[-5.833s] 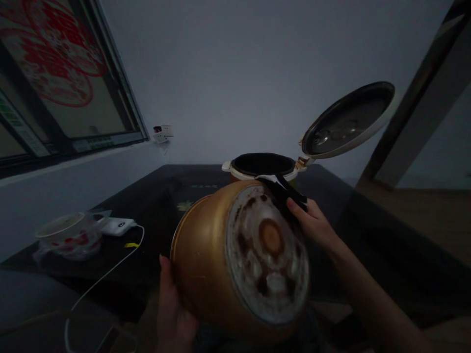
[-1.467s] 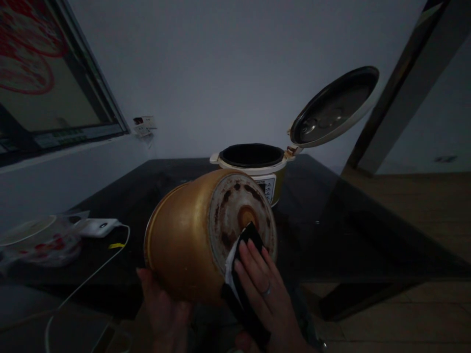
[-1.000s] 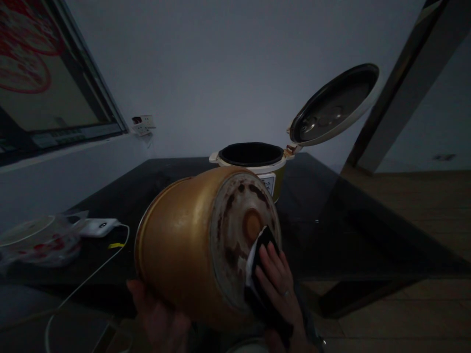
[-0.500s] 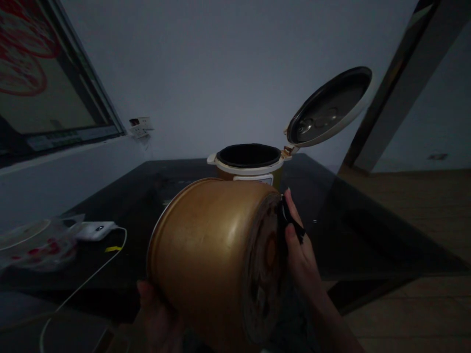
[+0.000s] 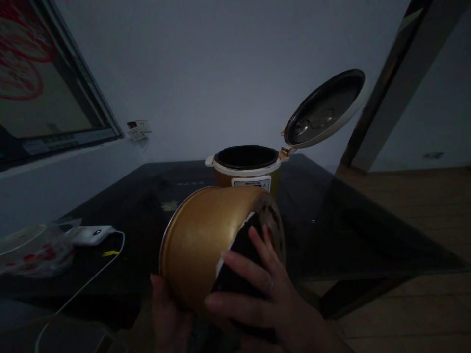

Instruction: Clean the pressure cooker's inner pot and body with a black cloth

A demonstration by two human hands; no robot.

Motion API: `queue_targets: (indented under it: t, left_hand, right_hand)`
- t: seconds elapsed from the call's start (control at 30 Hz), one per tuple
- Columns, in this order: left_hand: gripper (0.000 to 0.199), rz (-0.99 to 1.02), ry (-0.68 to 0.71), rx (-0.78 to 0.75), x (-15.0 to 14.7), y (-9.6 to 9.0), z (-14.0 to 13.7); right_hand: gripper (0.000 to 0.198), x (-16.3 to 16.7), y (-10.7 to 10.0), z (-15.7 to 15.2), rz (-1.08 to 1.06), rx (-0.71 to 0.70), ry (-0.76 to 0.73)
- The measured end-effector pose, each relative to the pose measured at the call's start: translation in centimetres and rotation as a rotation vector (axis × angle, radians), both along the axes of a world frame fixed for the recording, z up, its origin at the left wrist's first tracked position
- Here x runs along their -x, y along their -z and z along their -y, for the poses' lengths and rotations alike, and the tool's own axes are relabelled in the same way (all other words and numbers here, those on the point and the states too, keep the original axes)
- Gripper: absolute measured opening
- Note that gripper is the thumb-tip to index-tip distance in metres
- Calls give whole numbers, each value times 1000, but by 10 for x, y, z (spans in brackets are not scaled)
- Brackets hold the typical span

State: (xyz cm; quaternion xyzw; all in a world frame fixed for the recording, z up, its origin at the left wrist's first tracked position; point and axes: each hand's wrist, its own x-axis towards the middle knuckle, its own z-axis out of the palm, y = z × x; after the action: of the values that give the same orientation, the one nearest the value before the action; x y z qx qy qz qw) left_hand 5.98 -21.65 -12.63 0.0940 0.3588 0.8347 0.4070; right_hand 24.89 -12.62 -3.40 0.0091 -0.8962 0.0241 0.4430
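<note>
A gold rice cooker inner pot (image 5: 202,240) is tipped on its side, its rim toward the left and its stained base facing right. My left hand (image 5: 169,314) grips it by the rim at the lower left, the fingers mostly hidden beneath. Spread over a black cloth (image 5: 243,250) with a whitish edge, the fingers of my right hand (image 5: 257,289) press it onto the pot's lower side near the base. Behind the pot stands the rice cooker (image 5: 246,169), its round lid (image 5: 326,110) raised to the right and its inside dark.
On the left of the dark table (image 5: 353,240) lie a plastic bag with red marks (image 5: 40,252) and a white power strip (image 5: 91,235). Its white cord (image 5: 91,279) runs down past the front edge. A yellow scrap (image 5: 110,253) is beside it. Wall sockets (image 5: 139,129) are behind.
My right hand has moved with the black cloth from the pot's base down and left onto its side. The pot has turned slightly and shifted a little; my left hand still holds the rim.
</note>
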Motion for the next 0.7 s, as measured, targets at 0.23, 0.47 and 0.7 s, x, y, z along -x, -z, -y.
queue_targets:
  t: [0.23,0.47,0.7]
  left_hand:
    - [44,-7,-211,23,3,-14,-3]
    - [41,84,-124,-58,5,-8,-13]
    - [34,-75,-106,-59,-3,-11,-15]
  right_hand:
    - [34,-4,41,11,-29,-236,89]
    - [47,-34,88,-11,-146,-18,59]
    - [44,-66,123,-15,-423,765,511]
